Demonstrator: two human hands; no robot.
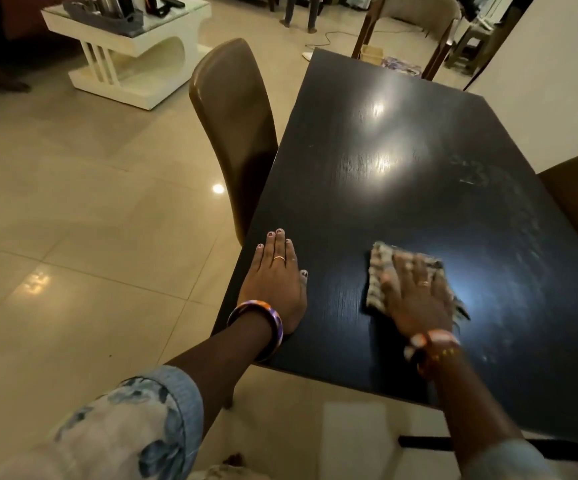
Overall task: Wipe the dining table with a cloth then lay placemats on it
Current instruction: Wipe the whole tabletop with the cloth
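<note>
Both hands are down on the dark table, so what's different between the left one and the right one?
The left hand lies flat on the bare table near its left edge, while the right hand presses on the cloth. The left hand looks sharp; the right hand is blurred, which suggests it is wiping. The left hand's wrist has one wide bangle, the right hand's several thinner bands. Both have straight fingers and a ring.

We see a dark wood-grain dining table (401, 161), glossy under lamplight, a coarse woven cloth (381, 275), a smooth leather-look chair (235, 119), and polished floor tiles (90, 209).
</note>
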